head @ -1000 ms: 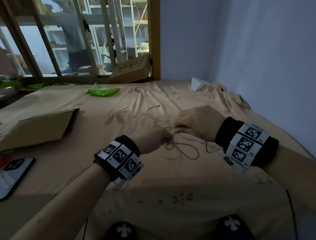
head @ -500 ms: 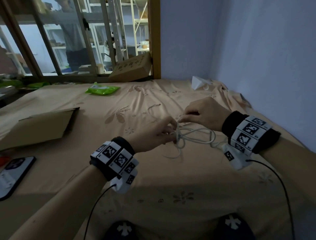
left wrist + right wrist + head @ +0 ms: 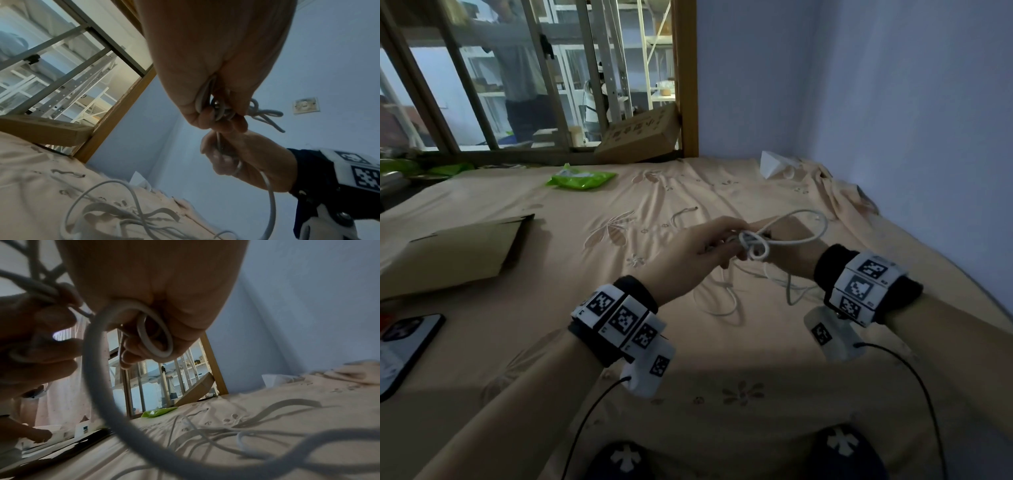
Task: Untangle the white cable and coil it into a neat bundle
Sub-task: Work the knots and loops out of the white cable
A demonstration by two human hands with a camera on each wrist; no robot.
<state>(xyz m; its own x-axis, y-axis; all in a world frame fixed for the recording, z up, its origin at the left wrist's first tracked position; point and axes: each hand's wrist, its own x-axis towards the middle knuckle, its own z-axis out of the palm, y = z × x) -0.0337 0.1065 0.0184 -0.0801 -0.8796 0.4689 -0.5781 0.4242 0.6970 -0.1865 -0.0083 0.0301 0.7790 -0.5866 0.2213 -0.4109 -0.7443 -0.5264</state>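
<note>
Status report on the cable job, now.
Left hand and right hand both grip the white cable, raised above the bedsheet. Knot remains between the hands; loose loops trail on the sheet. No obstruction.

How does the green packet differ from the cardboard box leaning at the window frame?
The green packet lies flat on the sheet; the cardboard box stands tilted against the wooden frame. The packet is bright green and soft-looking, the box brown and rigid, and larger. Both sit at the bed's far end.

A bed point(image 3: 722, 359) in a peach sheet is carrying slack white cable point(image 3: 726, 301), a green packet point(image 3: 580, 179), cardboard point(image 3: 448, 253) and a phone point(image 3: 404, 346).
</note>
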